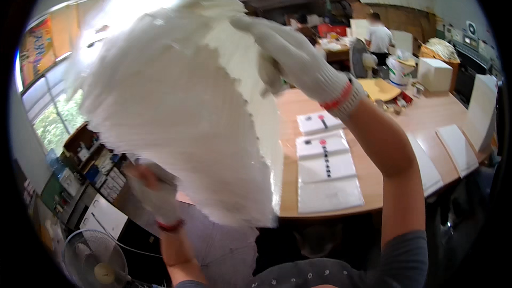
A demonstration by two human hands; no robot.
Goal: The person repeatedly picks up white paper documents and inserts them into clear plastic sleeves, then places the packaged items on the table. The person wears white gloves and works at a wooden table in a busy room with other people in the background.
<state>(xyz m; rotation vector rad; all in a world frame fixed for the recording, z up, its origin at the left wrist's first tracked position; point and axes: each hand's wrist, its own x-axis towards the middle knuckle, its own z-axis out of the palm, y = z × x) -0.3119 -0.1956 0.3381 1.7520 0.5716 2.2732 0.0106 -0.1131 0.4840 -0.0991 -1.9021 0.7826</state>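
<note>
1. Workroom background: a wood-topped table [432,114] bears white packets [326,168] with red and black marks; a person [380,38] in a white top stands beyond.
2. White sheets [170,106], ragged along one edge, raised between the hands, left of the packets in view.
3. Right hand [290,53], gloved: fingers extended at the sheets' upper right edge; closure cannot be told.
4. Left hand [154,192], gloved, at their lower left edge; fingers blurred, state cannot be told.

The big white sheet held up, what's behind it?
A window shows past the white sheet on the left, and the table on the right. Whatever its middle covers cannot be seen.
</note>
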